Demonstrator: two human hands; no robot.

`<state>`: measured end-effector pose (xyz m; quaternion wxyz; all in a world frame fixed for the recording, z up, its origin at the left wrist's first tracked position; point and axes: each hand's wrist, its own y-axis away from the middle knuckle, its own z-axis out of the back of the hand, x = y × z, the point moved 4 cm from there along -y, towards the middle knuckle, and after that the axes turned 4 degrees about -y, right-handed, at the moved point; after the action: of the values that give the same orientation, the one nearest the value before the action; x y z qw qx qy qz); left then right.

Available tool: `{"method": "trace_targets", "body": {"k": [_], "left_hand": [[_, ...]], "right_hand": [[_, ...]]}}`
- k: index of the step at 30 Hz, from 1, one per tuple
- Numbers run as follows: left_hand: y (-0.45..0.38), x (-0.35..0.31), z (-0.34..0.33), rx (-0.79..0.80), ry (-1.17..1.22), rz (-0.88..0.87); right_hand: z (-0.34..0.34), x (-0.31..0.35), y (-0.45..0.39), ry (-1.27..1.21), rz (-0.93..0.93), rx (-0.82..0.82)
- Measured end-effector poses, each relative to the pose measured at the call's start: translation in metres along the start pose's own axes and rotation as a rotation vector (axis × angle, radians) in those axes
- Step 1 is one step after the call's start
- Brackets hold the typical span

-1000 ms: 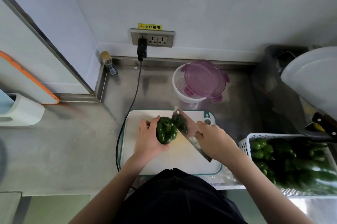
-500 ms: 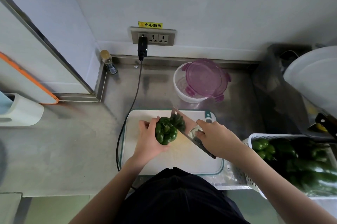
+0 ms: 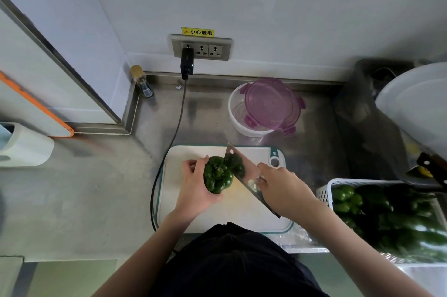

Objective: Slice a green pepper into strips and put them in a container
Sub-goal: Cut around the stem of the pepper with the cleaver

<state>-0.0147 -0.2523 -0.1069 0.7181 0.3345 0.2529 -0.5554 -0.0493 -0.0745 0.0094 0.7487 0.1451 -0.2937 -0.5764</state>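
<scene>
Although the counter (image 3: 79,200) is set up, with a cutting board (image 3: 217,214) laid out and the round container (image 3: 244,124) behind it holding no strips under a loose purple lid (image 3: 271,103), slicing has barely begun. The left hand (image 3: 196,190) grasps 1 whole green pepper (image 3: 216,175) on the board; the right hand (image 3: 283,190) clenches a cleaver (image 3: 246,173), its blade against the pepper. Every strip remains to be cut and moved.

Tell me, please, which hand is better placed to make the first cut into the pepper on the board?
The right hand: it already grips the knife, whose blade stands against the pepper. The left hand holds the pepper on the board.
</scene>
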Motion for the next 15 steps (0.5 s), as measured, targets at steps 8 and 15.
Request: {"method": "trace_targets", "body": {"k": [8, 15], "left_hand": [[-0.004, 0.0, 0.0, 0.021, -0.043, 0.002], [-0.005, 0.001, -0.001, 0.005, -0.032, 0.013]], "right_hand": [[-0.003, 0.004, -0.005, 0.041, 0.04, -0.008], [0.021, 0.02, -0.008, 0.139, 0.137, 0.076]]}}
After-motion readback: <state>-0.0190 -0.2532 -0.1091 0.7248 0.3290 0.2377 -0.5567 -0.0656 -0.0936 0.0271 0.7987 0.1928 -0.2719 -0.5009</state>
